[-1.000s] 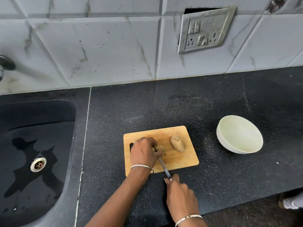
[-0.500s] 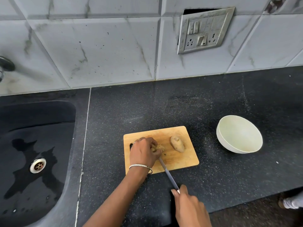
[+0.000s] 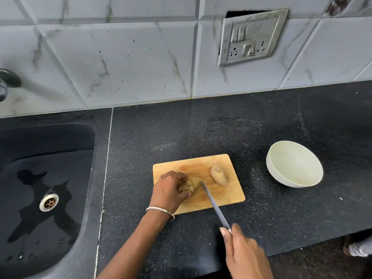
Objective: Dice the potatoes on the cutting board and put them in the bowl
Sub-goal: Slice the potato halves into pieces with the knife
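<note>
Sink left, socket plate behind, second potato

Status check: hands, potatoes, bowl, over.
Left hand grips partly cut potato; right hand holds knife, tip at it. Second potato whole on cutting board. Bowl empty, path to it unobstructed.

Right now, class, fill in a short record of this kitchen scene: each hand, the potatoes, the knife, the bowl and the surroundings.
left hand: grips the held potato on the cutting board
right hand: holds the knife, tip against the held potato
second potato: whole, on the board's right part, untouched
bowl: pale, empty, right of the board on the counter
sink: dark, left of the board
</note>
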Available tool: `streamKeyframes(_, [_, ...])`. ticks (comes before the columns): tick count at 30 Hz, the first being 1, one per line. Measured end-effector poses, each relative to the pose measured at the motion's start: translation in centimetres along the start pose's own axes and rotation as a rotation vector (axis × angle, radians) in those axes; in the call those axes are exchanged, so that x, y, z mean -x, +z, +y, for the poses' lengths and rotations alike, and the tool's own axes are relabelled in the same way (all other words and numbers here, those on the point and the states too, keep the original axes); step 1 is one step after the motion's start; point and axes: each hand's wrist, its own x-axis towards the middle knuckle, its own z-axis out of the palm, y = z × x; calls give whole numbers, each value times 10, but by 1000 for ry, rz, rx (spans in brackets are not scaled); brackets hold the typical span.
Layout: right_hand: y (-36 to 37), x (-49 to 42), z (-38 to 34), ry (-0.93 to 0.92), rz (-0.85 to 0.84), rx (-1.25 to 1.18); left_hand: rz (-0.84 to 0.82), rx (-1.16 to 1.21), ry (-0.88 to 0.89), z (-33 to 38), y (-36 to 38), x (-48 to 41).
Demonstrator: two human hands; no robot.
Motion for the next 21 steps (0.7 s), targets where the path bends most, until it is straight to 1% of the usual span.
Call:
streamKeyframes(5, [2, -13, -6, -56, 58, -57, 53, 14, -20, 3, 5, -2])
streamKeyframes(11, [-1, -17, -19, -67, 40, -96, 85, 41, -17, 2, 9, -2])
streamKeyframes(15, [0, -18, -29, -91, 8, -115, 111, 110, -38, 1, 10, 3])
streamKeyframes(21, [-1, -21, -39, -94, 8, -11, 134, 114, -69, -1, 12, 8])
